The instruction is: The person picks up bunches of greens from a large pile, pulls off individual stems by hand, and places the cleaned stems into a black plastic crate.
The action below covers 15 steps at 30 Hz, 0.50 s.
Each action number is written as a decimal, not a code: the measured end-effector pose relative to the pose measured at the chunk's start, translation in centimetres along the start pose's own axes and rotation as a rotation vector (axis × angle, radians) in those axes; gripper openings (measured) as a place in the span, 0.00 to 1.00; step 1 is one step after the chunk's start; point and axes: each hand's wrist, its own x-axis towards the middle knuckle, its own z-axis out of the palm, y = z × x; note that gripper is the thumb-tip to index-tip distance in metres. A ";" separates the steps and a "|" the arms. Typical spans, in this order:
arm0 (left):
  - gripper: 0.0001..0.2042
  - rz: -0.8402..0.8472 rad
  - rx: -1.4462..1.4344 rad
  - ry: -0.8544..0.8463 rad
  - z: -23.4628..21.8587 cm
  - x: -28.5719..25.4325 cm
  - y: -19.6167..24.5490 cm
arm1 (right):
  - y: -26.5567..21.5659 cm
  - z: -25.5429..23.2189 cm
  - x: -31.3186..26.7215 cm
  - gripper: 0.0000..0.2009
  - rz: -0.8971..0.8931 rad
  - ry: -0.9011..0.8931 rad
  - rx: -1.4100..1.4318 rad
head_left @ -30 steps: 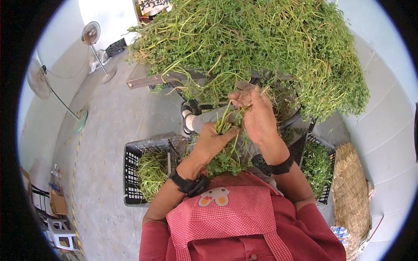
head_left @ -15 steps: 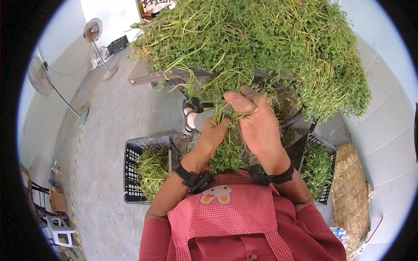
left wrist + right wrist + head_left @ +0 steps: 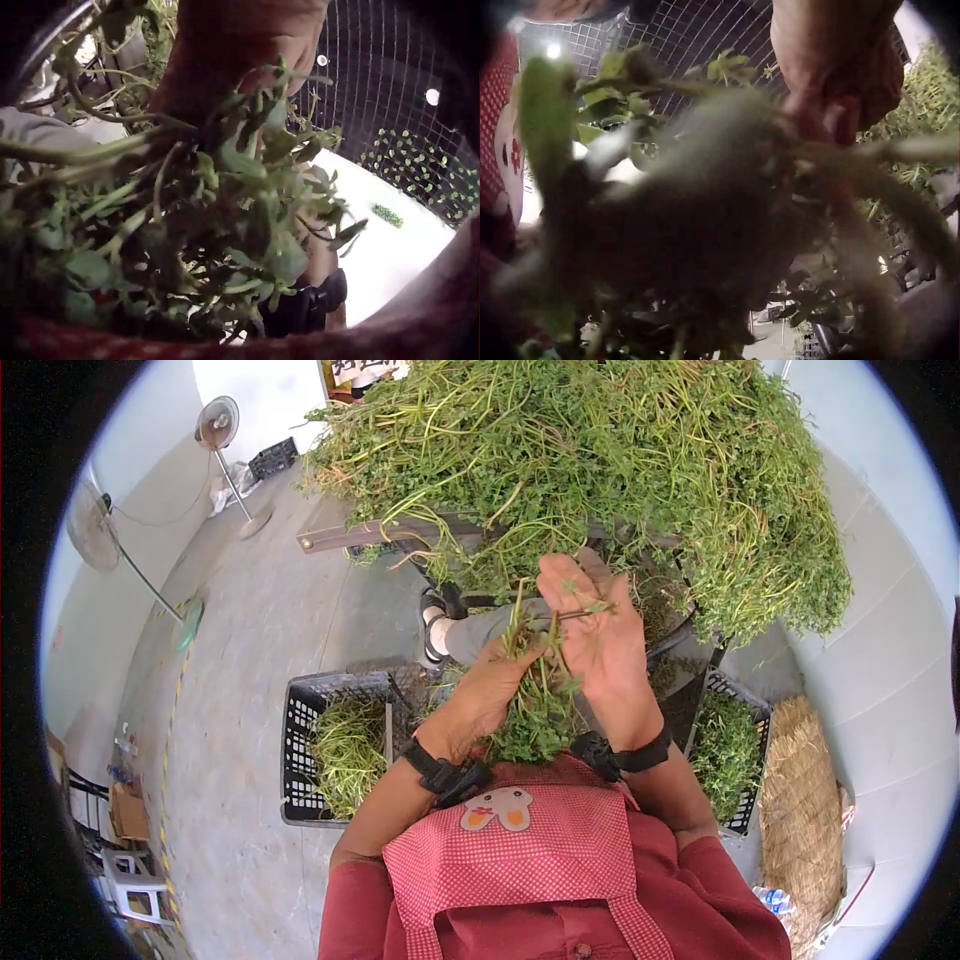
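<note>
In the head view the left hand [image 3: 490,685] grips a small bunch of leafy green stems [image 3: 540,720], stem ends pointing up and leaves hanging near the apron. Beside it on the right, the right hand [image 3: 605,650] is palm up with its fingers extended, and a thin sprig [image 3: 585,612] lies across it. Leaves [image 3: 247,217] block much of the left wrist view, below a hand [image 3: 240,52]. Blurred foliage [image 3: 690,202] covers most of the right wrist view, with a hand [image 3: 840,67] at upper right.
A large heap of greens [image 3: 600,470] covers a table with a wooden edge [image 3: 340,537]. Black crates of greens stand at left [image 3: 300,760] and right [image 3: 745,805]. A straw bundle [image 3: 800,820] lies far right; two fans [image 3: 217,423] and a white stool [image 3: 135,885] are at left.
The right hand has turned more palm up and its fingers have spread from the stems. The left hand keeps its grip on the bunch, staying nearly in place.
</note>
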 end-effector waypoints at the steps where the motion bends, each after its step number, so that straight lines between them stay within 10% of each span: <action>1: 0.10 -0.025 -0.107 -0.003 0.7 -0.3 0.3 | 0.1 -0.2 0.1 0.27 0.003 -0.045 -0.015; 12: 0.09 0.155 0.320 -0.118 -2.1 1.1 -1.9 | -0.1 -1.1 -0.6 0.25 0.025 -0.071 -0.161; 15: 0.08 0.591 0.648 -0.009 -1.6 1.1 -1.7 | -0.1 -1.0 -1.8 0.25 -0.039 -0.274 -0.242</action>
